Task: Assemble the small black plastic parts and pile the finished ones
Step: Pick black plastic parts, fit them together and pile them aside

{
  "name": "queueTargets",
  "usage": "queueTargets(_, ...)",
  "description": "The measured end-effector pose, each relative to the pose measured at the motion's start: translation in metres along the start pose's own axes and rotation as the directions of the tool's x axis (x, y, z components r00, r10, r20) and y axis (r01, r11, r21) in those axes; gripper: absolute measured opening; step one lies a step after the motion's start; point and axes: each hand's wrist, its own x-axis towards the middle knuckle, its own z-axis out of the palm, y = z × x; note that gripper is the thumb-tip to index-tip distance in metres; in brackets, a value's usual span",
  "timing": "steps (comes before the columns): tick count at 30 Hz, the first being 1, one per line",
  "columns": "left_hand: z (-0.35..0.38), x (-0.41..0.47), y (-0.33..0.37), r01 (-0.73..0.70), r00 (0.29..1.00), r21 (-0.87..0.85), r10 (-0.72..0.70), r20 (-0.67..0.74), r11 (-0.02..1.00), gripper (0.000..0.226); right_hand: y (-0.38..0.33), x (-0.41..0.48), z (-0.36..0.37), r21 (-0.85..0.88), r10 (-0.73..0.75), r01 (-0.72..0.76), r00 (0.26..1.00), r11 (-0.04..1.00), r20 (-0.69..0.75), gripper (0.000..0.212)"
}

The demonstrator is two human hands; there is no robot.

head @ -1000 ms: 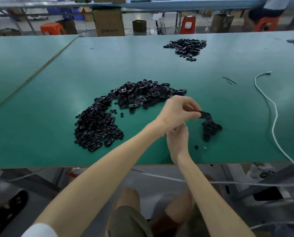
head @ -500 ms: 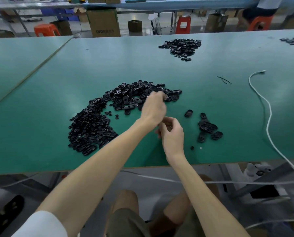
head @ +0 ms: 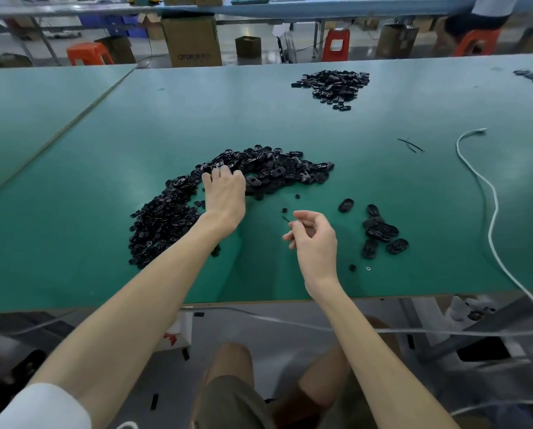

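The green table [head: 290, 119] carries a large curved heap of black parts [head: 277, 170] at its middle and a small finished pile [head: 381, 232] to the right. The left hand [head: 225, 196] lies on the heap, its grip impossible to tell. The right hand [head: 316, 239], between heap and pile, pinches a thin black pin [head: 285, 218].

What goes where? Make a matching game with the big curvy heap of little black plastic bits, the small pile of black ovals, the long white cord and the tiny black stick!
1. big curved heap of small black plastic parts
2. small pile of black oval plastic parts
3. long white cord
4. tiny thin black stick

A. along the green table's right side
B. pinched by the right hand
C. touched by the left hand
D. right of the right hand

Pairs: 1-C, 2-D, 3-A, 4-B.
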Motion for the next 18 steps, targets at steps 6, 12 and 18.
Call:
queueTargets(6,-0.013,-0.024,0.022,-0.089,0.970,-0.568,0.202,0.139,0.818,0.009,0.000,0.001,0.001,0.010,-0.020,0.020,0.999,1.000,-0.040,0.012)
queueTargets(12,-0.022,-0.041,0.029,-0.047,0.919,-0.748,0.322,0.227,0.663,0.008,0.003,0.001,0.000,-0.027,-0.031,0.030,0.999,0.999,-0.019,0.006)
queueTargets(18,-0.025,-0.041,0.003,-0.024,0.904,-0.759,0.337,0.261,0.651,0.007,0.003,0.000,-0.001,-0.034,-0.028,0.029,0.999,0.999,0.016,0.008)
